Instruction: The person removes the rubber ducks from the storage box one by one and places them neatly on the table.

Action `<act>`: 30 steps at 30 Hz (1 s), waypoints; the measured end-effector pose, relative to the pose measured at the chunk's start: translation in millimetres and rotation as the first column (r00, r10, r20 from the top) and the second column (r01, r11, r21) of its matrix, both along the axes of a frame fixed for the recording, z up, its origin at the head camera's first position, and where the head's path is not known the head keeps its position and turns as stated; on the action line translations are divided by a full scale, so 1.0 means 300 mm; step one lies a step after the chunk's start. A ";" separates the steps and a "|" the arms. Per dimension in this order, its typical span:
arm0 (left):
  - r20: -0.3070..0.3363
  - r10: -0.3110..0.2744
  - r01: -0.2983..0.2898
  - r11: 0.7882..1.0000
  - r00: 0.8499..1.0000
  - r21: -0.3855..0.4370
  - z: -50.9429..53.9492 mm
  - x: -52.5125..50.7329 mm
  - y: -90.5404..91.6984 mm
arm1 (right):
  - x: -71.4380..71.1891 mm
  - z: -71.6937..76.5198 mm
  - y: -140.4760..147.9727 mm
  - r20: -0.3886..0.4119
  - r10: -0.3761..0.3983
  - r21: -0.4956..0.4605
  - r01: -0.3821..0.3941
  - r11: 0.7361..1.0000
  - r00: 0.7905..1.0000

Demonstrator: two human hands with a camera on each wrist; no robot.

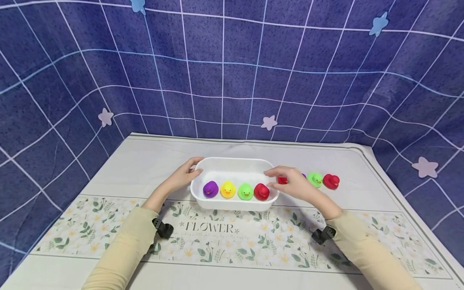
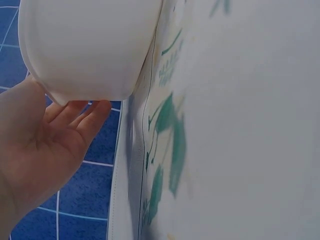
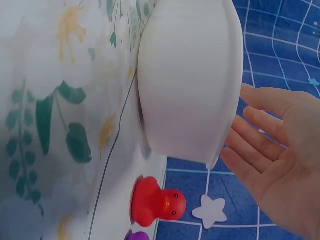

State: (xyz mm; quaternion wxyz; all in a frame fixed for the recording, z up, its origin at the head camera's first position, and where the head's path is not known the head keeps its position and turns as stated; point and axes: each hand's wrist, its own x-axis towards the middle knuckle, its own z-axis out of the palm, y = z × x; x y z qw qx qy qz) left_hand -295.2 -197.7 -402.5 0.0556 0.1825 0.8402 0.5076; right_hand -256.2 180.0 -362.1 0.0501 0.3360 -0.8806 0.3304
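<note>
A deep-blue fabric backdrop with pale grid lines (image 1: 163, 76) is hanging behind a white table cover with a printed floral band (image 1: 221, 270). On the left, a cream sleeve (image 1: 123, 245) is reaching forward, with a small black wrist camera (image 1: 164, 229) sitting at its cuff. The left hand (image 1: 181, 177) is gripping the left end of a white, rounded-rectangular plastic tub (image 1: 233, 205): its thumb is hooking over the rim while its other fingers are lying along the outside, so thumb and fingers are clamping the wall between them.

The tub is standing at the middle of the table, partly over the floral band. Inside, along its near side, four small toy ducks are sitting in a row, from left to right: a purple duck (image 1: 210, 189), a yellow duck (image 1: 228, 189), a bright green duck (image 1: 245, 191) and a glossy red duck (image 1: 262, 192).

At the tub's right end the right hand (image 1: 295, 183) is holding its thumb and fingers apart, loosely extending to the rim; whether they are touching it, one cannot tell. Just outside the tub, a second red duck (image 3: 155, 202) is resting, partly hidden by that hand in the head view. Farther right, a mostly hidden second purple duck (image 3: 138, 236), a second green duck (image 1: 315, 179) and a third red duck (image 1: 331, 181) are continuing the line.
</note>
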 end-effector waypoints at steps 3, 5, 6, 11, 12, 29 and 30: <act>-0.004 0.000 0.000 1.000 1.000 -0.010 -0.006 -0.004 -0.003 | -0.006 -0.005 -0.016 0.001 0.011 0.021 -0.011 1.000 1.000; -0.007 -0.001 0.001 1.000 1.000 -0.014 -0.010 -0.006 -0.004 | -0.010 -0.009 -0.025 -0.002 0.020 0.041 -0.020 0.999 1.000; -0.009 -0.001 0.000 1.000 1.000 -0.017 -0.013 -0.007 -0.005 | -0.012 -0.011 -0.029 -0.001 0.023 0.049 -0.023 0.999 1.000; -0.003 0.013 -0.013 1.000 1.000 -0.021 -0.014 -0.009 -0.002 | -0.020 -0.011 -0.042 0.005 0.051 0.080 -0.051 0.996 0.999; -0.002 0.014 -0.015 1.000 1.000 -0.023 -0.013 -0.009 -0.002 | -0.022 -0.011 -0.044 0.009 0.054 0.085 -0.055 0.995 0.998; 0.000 0.010 -0.010 1.000 1.000 -0.003 -0.014 -0.005 -0.001 | -0.030 0.006 -0.083 0.052 0.108 0.252 -0.117 0.961 0.993; -0.004 0.009 -0.009 1.000 1.000 -0.006 -0.013 -0.005 -0.002 | -0.029 0.008 -0.085 0.054 0.108 0.260 -0.119 0.958 0.993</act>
